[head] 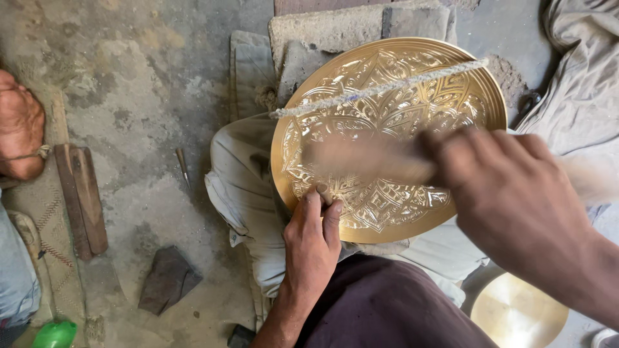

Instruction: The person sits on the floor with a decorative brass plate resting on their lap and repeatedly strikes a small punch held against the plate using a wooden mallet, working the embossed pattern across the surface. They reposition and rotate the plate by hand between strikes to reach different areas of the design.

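A round brass plate [412, 71] with engraved floral patterns rests tilted on my lap, over pale cloth. A twisted cord [361, 95] runs across its upper part. My left hand [313, 241] holds the plate's lower left rim, fingers on the engraved face. My right hand [509, 193] grips a brush-like tool [367, 158], blurred with motion, that lies across the middle of the plate.
Another person's foot [19, 125] sits at the left edge beside a wooden block [80, 196]. A small metal punch [183, 165] and a dark stone [167, 278] lie on the concrete floor. A second brass disc [519, 312] lies at the lower right. A green bottle [55, 335] is at the bottom left.
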The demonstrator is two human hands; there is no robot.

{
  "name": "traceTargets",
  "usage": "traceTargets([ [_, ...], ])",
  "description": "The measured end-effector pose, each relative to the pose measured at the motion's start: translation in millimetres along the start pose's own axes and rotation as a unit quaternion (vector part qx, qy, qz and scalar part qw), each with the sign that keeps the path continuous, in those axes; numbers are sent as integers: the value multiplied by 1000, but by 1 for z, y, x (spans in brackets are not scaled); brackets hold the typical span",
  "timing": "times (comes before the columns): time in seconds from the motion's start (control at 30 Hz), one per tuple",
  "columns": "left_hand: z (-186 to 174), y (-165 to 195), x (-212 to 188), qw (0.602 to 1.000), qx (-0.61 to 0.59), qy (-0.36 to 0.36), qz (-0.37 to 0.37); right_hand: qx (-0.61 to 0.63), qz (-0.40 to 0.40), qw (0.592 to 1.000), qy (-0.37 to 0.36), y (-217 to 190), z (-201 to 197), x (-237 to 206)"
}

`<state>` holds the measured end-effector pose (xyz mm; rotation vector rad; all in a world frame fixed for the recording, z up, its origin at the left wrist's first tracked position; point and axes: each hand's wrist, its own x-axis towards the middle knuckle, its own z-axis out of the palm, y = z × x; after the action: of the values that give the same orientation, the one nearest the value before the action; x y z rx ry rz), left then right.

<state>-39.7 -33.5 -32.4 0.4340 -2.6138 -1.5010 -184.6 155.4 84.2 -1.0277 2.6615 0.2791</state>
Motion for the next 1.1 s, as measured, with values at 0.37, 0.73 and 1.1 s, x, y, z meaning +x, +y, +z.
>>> traceTargets([
  [0.37, -2, 35, -4, 997, -68, -32, -1, 96, 75, 987, 103, 42, 11, -59],
  [0.73, 40, 27, -9, 995, 26, -71, 61, 275, 214, 937, 20, 48, 27, -76],
  [1.1, 41, 25, -16, 992, 13, -31, 118, -66, 34, 997, 28, 34, 11, -67],
])
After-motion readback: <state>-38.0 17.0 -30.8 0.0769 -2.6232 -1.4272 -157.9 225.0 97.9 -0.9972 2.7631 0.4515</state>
